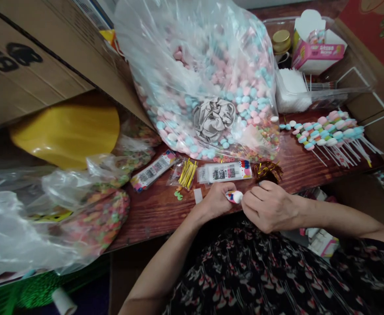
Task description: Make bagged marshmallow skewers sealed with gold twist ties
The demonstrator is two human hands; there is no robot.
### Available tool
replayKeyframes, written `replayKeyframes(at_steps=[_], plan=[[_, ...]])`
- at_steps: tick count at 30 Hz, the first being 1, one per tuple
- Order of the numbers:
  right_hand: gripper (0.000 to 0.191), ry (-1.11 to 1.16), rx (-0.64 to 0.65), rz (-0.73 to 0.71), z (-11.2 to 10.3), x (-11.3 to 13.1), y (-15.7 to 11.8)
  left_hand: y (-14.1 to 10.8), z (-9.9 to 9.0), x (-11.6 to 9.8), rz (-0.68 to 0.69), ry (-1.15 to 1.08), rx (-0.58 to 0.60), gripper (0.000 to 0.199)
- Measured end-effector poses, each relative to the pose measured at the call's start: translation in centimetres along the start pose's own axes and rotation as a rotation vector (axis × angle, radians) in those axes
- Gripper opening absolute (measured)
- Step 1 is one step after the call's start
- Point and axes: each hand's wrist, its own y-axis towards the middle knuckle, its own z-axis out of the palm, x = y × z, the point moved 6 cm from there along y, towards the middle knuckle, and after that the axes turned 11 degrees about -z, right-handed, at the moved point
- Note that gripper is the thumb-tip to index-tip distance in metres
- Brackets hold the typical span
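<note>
My left hand (216, 202) is closed around a small printed candy packet (234, 197) with a white end, at the table's front edge. Right beside it, my right hand (268, 206) has its fingers curled together at the packet's white end. What those fingers pinch is hidden. Just beyond my hands lie a stack of printed plastic bags (225, 172) and a bundle of shiny gold twist ties (268, 171). A small clear bag with yellow strips (188, 173) lies farther left.
A big clear bag of pastel candies (244, 78) fills the back, with a grey scrunchie (214, 118) on it. Candy skewers (331, 131) are piled at right below a clear plastic bin (356, 83). At left are a cardboard box (57, 52) and a bag of gummies (96, 218).
</note>
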Motion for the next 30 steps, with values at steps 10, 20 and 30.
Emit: replayKeyframes(at_steps=[10, 20, 30], plan=[[0.017, 0.323, -0.004, 0.201, 4.7, -3.4, -0.8, -0.1, -0.7, -0.1, 0.022, -0.005, -0.018, 0.023], [0.026, 0.239, 0.019, 0.22, 4.0, -6.5, -1.6, -0.8, -2.5, -0.5, 0.012, -0.218, -0.083, 0.036], [0.023, 0.648, -0.362, 0.485, 6.5, -5.6, 0.2, -1.4, -3.4, 1.6, -0.018, -0.648, -0.472, 0.038]])
